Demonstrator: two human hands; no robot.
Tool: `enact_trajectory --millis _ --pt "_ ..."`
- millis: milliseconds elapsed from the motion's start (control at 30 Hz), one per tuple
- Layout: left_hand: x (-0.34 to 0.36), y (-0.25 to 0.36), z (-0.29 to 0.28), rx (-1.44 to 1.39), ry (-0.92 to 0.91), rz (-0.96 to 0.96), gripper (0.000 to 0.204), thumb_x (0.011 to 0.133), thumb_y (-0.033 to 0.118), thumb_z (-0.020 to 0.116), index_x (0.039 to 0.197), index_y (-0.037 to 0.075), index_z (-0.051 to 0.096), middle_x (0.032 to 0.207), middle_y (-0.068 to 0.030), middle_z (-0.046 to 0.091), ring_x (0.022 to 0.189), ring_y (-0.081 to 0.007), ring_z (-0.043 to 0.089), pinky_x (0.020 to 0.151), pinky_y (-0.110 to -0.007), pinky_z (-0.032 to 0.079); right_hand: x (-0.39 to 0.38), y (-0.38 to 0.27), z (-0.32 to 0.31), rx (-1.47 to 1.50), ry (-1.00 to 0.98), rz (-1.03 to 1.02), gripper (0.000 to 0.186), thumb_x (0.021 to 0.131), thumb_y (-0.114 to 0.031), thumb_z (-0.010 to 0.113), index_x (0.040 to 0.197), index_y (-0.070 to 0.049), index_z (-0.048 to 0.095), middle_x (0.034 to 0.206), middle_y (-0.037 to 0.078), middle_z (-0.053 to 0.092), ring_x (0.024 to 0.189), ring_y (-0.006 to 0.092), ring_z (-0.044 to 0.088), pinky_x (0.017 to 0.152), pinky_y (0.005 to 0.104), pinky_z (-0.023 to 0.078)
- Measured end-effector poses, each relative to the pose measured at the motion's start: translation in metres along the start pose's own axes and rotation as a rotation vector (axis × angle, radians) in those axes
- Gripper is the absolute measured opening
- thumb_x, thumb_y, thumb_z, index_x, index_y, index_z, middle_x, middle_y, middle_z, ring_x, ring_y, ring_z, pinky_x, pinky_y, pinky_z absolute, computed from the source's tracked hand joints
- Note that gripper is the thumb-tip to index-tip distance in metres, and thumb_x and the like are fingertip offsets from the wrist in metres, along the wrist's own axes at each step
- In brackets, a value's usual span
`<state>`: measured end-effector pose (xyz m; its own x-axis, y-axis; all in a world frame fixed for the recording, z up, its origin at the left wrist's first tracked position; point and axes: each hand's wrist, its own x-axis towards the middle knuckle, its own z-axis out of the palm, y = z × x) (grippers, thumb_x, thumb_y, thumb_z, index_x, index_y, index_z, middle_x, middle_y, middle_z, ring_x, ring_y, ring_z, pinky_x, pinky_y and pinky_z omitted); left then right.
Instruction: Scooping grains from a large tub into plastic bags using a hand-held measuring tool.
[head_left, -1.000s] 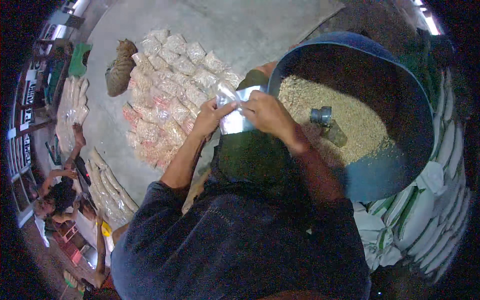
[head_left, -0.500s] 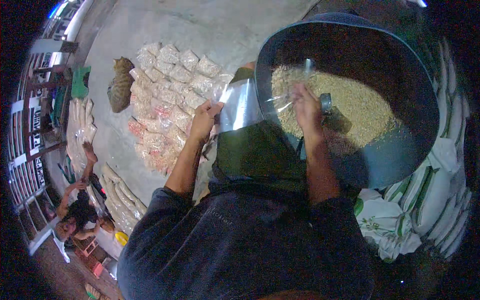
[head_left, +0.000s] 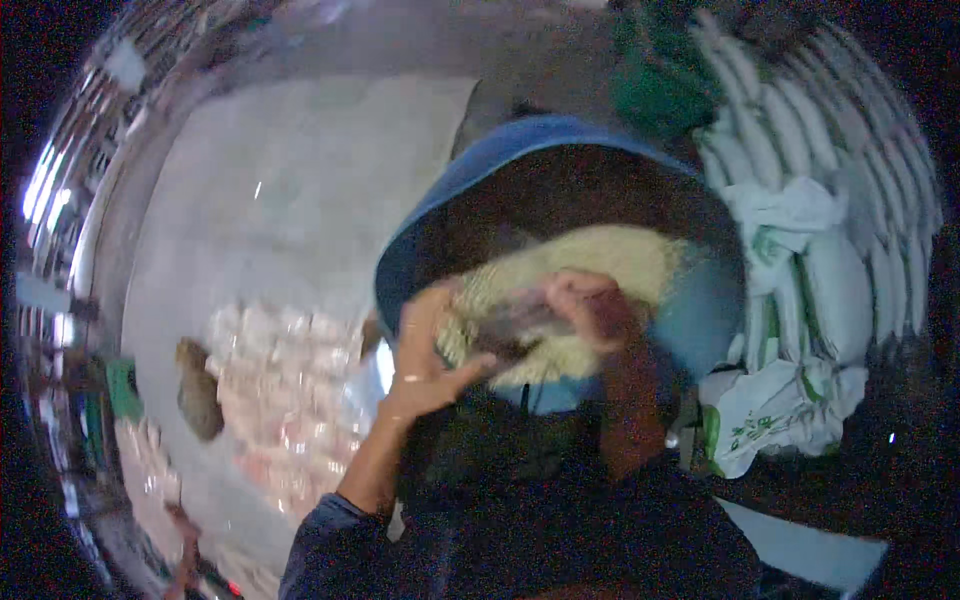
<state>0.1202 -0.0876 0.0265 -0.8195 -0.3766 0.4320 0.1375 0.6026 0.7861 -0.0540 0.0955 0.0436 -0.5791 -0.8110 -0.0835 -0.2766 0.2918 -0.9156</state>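
Both hands are over a big blue tub [head_left: 560, 130] partly filled with pale, loose grain-like pieces [head_left: 625, 255]. My left hand [head_left: 425, 365] is at the tub's near left side, thumb and fingers spread apart. Opposite it, my right hand [head_left: 595, 310] is closed, its fingers curled around what appears to be a clear plastic bag [head_left: 515, 315]. Motion smears this bag, and I cannot tell whether it touches the left hand. Shiny clear plastic [head_left: 380, 370] lies beside my left wrist.
Many filled clear bags [head_left: 290, 400] cover the floor at left, beside a cat [head_left: 200, 390]. Long white sacks [head_left: 790, 130] are stacked at right, with a crumpled white-and-green sack [head_left: 780, 420] near the tub. Another person's limb [head_left: 185, 545] shows at lower left.
The view has swung right, so the tub now sits centrally. My left hand has left the clear plastic sheets and come over the tub, close to the right hand.
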Motion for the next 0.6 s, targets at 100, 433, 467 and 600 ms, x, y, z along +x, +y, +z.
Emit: enact_trajectory --millis 100,433,467,600 --pt "0.020 -0.002 0.027 -0.112 -0.309 -0.006 0.039 0.077 0.015 0.073 0.109 -0.002 0.058 0.099 -0.0117 0.064 0.096 -0.0270 0.061 0.086 -0.035 0.048 -0.010 -0.030 -0.018 0.471 0.392 -0.044 0.024 0.095 -0.023 0.050 0.091 -0.001 0.059 0.087 0.011 0.065 0.076 0.0215 0.062 0.072 0.0340 0.050" --pt "0.014 -0.032 0.006 -0.898 -0.056 -0.707 0.030 0.085 0.012 0.065 0.111 -0.002 0.059 0.086 -0.0086 0.064 0.076 -0.0155 0.061 0.069 -0.028 0.050 0.021 0.207 0.014 0.392 0.533 0.544 0.032 0.090 -0.033 0.052 0.104 -0.006 0.061 0.076 0.006 0.063 0.061 0.0183 0.057 0.057 0.0348 0.046" --pt "0.013 -0.031 0.007 -0.893 -0.067 -0.698 0.030 0.085 0.012 0.065 0.111 -0.002 0.059 0.086 -0.0086 0.064 0.076 -0.0155 0.061 0.069 -0.028 0.050 0.020 0.248 0.027 0.597 0.455 0.625 0.033 0.087 -0.034 0.055 0.103 -0.006 0.061 0.076 0.007 0.063 0.060 0.0194 0.058 0.056 0.0365 0.047" --pt "-0.004 -0.041 0.005 -0.798 -0.087 -0.626 0.035 0.084 0.014 0.067 0.113 -0.003 0.055 0.085 -0.0090 0.064 0.072 -0.0145 0.060 0.069 -0.026 0.048 0.012 0.320 0.078 0.688 0.342 0.759 0.032 0.080 -0.032 0.063 0.101 -0.008 0.061 0.076 0.011 0.064 0.058 0.0224 0.061 0.053 0.0408 0.049"
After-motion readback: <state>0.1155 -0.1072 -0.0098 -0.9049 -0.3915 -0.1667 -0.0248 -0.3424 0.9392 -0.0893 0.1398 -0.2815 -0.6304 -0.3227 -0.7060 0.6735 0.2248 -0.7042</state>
